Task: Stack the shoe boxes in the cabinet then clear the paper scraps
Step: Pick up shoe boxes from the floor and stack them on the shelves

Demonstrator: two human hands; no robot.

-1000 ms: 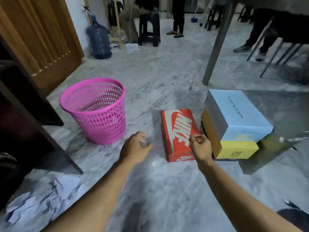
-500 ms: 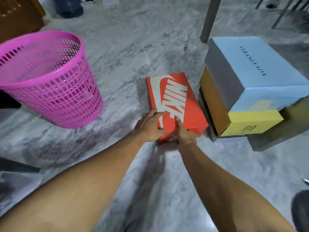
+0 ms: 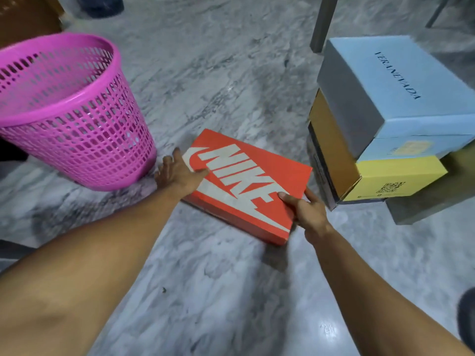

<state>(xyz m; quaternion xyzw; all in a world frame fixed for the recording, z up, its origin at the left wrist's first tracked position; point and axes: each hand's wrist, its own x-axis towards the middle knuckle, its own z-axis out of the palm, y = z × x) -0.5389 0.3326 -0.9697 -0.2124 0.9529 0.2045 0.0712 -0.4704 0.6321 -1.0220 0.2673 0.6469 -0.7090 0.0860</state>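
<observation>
Left hand [image 3: 180, 173] and right hand [image 3: 307, 210] grip opposite ends of the orange shoe box [image 3: 246, 183]. The grip likely balances it for lifting.

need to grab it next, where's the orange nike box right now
In the head view the orange Nike box sits centre, between the pink basket and the box stack, gripped by both hands.

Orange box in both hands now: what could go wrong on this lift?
The left hand and right hand hold the orange box only at its ends, so its lid might slip free. The pink basket stands close on the left and could get knocked. The blue box overhangs the yellow box; a bump might topple it.
</observation>
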